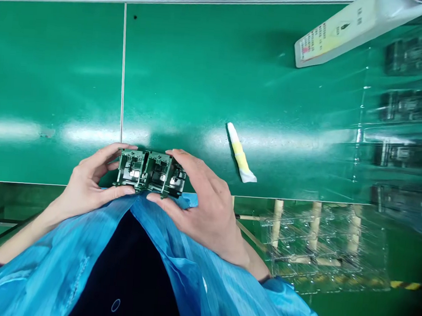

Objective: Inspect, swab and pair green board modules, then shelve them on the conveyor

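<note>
At the front edge of the green table, both hands hold a block of green circuit boards (157, 173) with silvery parts inside. My left hand (94, 176) grips its left end, thumb below and fingers above. Around the right end, my right hand (204, 203) is closed, with the thumb at the lower edge and the fingers at the top. A narrow gap runs through the block; I cannot tell whether its sections are joined. To the right of my right hand lies a slim white and yellow wrapped stick (239, 153), touched by neither hand.
A white plastic bottle (330, 34) with a printed label stands at the back right. Clear plastic trays (409, 107) with dark parts line the right side. More clear trays (330, 243) sit lower, below the table edge. A pale seam (123, 75) crosses the green tabletop (202, 71).
</note>
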Motion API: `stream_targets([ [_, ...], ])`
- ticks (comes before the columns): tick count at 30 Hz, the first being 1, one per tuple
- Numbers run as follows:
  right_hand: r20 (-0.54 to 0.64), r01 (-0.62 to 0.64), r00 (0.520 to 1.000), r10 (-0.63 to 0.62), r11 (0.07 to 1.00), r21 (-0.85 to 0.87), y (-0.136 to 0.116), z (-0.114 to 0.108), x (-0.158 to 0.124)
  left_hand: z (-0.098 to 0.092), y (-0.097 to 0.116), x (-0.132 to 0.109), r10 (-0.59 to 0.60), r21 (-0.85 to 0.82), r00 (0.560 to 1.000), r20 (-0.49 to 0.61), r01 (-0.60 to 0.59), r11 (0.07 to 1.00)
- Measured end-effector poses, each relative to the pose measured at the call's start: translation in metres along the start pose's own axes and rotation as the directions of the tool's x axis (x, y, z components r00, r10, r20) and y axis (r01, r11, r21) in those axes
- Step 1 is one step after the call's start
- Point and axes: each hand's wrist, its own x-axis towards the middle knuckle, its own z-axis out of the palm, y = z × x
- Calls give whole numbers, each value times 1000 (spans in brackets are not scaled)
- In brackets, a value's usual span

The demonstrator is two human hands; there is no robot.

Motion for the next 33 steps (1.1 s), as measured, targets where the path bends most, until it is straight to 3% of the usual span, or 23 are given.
stream_targets([
  [5, 9, 157, 987, -158, 965, -210, -10, -5, 6, 4, -10, 6, 73, -150, 997, 22, -69, 986],
  [11, 50, 212, 977, -207, 919, -331, -22, -9, 12, 2, -16, 8, 146, -166, 989, 19, -141, 976],
  [14, 33, 199, 980, -197, 942, -270, -19, -7, 12, 2, -16, 6, 168, -125, 986, -9, -168, 978],
  [19, 8, 112, 994, -112, 993, -22, -6, 3, 7, 1, -13, 2, 168, 8, 983, -79, -168, 986],
  [24, 2, 20, 1000, -20, 985, 171, 8, 13, 2, -3, -4, -1, 168, 216, 984, -55, -153, 964],
  [29, -9, 23, 1000, -22, 973, 230, 14, 16, -3, -4, 6, -5, 115, 358, 992, -47, -91, 929],
  [33, -27, 70, 997, -66, 978, 198, 14, 15, -5, -3, 11, -7, 161, 423, 986, -48, -126, 897],
])
